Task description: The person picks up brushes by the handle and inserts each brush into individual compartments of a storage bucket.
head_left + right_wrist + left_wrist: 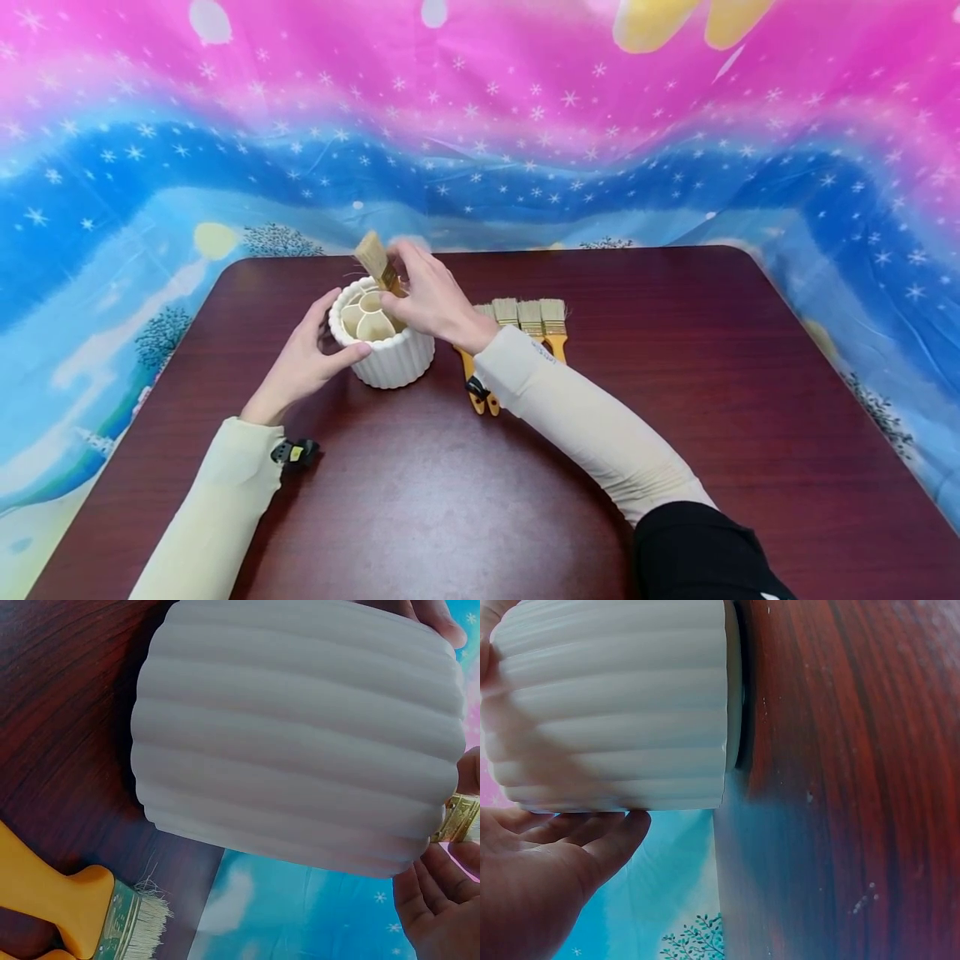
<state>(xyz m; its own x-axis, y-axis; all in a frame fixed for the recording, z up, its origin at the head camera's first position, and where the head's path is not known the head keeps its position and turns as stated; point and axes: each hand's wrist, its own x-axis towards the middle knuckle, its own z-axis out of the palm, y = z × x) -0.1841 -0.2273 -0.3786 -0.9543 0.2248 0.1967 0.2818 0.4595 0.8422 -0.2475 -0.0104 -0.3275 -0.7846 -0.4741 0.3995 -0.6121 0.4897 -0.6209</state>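
A white ribbed brush holder (393, 365) with several inner compartments stands on the table. My left hand (302, 364) holds it from the left, thumb at the near rim and fingers along the far side. In the left wrist view those fingers (611, 844) lie against the ribbed wall. Over the holder's right part, my right hand (433, 293) pinches a paintbrush (372, 257) near its metal ferrule, bristles up and tilted left. The right wrist view shows the ferrule (456, 817) between thumb and fingers just above the rim; the handle is hidden by the holder.
Several more paintbrushes (529, 313) with yellow handles lie in a row right of the holder, bristles away from me, partly covered by my right forearm. The dark red wooden table (420, 508) ends at a colourful backdrop cloth (480, 175).
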